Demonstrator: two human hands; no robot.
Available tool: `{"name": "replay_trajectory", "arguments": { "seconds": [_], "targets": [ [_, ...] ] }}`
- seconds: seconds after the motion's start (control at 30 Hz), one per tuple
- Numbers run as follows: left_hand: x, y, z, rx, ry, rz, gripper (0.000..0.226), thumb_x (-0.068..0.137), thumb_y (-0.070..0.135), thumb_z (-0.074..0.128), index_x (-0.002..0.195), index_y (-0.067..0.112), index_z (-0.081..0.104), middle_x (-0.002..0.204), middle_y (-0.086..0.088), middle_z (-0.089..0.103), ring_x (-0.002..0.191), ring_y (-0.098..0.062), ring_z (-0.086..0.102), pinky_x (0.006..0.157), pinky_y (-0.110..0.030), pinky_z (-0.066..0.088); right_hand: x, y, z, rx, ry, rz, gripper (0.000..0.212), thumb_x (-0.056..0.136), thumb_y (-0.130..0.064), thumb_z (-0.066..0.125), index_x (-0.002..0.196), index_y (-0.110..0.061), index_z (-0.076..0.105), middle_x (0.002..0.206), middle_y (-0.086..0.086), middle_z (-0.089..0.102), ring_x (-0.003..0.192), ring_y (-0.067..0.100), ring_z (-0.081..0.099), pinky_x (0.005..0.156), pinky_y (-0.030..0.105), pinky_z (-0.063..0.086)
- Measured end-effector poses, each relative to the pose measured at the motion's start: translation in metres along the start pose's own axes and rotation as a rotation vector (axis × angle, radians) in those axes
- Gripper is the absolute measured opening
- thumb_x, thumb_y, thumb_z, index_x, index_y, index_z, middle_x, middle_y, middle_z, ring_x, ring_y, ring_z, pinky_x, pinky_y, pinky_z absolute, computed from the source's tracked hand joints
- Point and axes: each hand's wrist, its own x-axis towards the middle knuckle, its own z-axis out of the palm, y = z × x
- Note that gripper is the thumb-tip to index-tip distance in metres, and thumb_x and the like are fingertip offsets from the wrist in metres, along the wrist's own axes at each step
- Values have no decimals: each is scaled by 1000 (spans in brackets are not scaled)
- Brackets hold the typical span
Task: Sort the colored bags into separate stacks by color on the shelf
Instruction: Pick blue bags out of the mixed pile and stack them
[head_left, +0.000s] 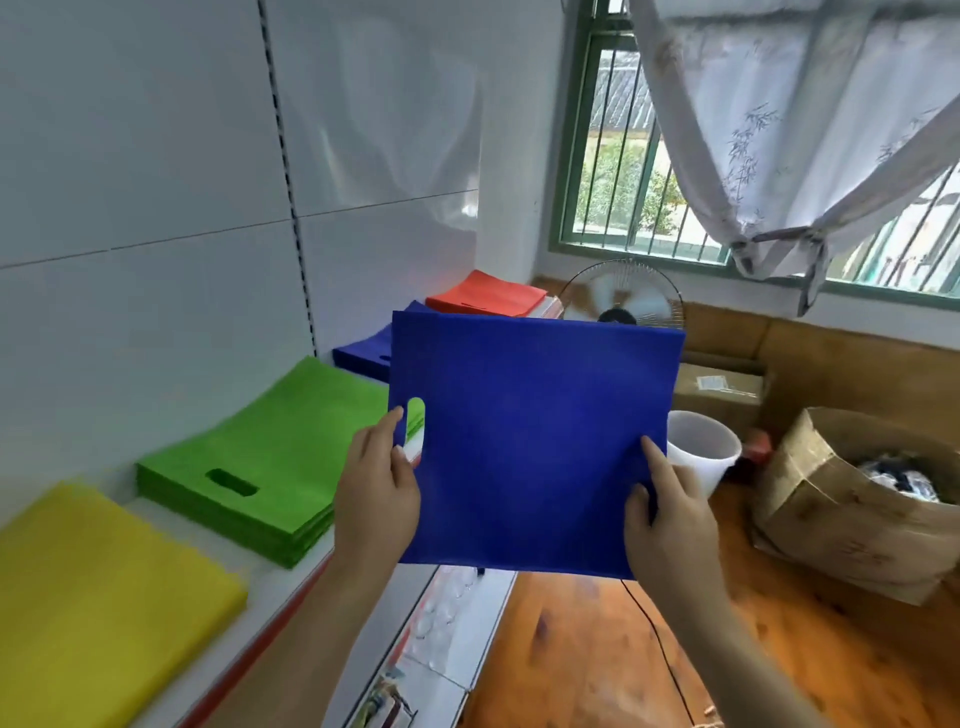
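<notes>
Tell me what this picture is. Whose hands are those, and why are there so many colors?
The camera sits on a person's head, so you see their own two hands from above. The left hand and right hand pinch a blue bag by its sides, in the air. On the white shelf lie stacks of bags, one color each: yellow stack nearest, then green stack, blue stack, and orange-red stack farthest. The person is sorting bags by color. On the floor stand a fan and a white bucket.

Held blue bag (530, 441) seemingly blocks reach to blue stack (363, 353).
</notes>
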Motion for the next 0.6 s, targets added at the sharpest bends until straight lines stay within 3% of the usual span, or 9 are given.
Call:
{"name": "replay_trajectory", "arguments": {
  "seconds": [0.27, 0.37, 0.47, 0.53, 0.6],
  "targets": [
    [77, -4, 115, 14, -49, -33, 44, 107, 8, 49, 150, 20, 52, 123, 10, 57, 100, 13, 52, 72, -3, 42, 105, 69, 45, 34, -16, 57, 54, 108, -13, 48, 160, -23, 40, 128, -5, 54, 99, 9, 52, 81, 36, 59],
    [106, -7, 157, 52, -22, -66, 44, 108, 10, 48, 151, 21, 52, 122, 7, 58, 99, 5, 55, 73, -11, 41, 160, 98, 66, 78, -34, 12, 54, 107, -10, 51, 159, -20, 43, 122, -2, 55, 96, 12, 56, 79, 39, 58],
    [130, -6, 187, 89, 42, -120, 44, 108, 11, 49, 151, 22, 51, 124, 12, 54, 97, 17, 51, 74, -9, 38, 218, 121, 82, 92, -70, -40, 52, 105, -9, 52, 156, -17, 47, 124, 1, 55, 100, 18, 57, 82, 43, 56],
    [146, -6, 200, 134, 86, -144, 44, 108, 12, 49, 151, 22, 51, 126, 11, 55, 97, 11, 52, 78, -13, 40, 253, 129, 96, 97, -114, -95, 50, 105, -9, 53, 154, -16, 49, 127, 2, 55, 104, 22, 58, 83, 45, 56],
    [161, -11, 209, 178, 137, -189, 44, 108, 14, 49, 151, 24, 51, 131, 6, 57, 102, 0, 53, 86, -25, 44, 286, 132, 115, 116, -167, -151, 49, 105, -8, 54, 153, -16, 52, 129, 3, 55, 107, 26, 59, 86, 47, 56]
  ]
}}
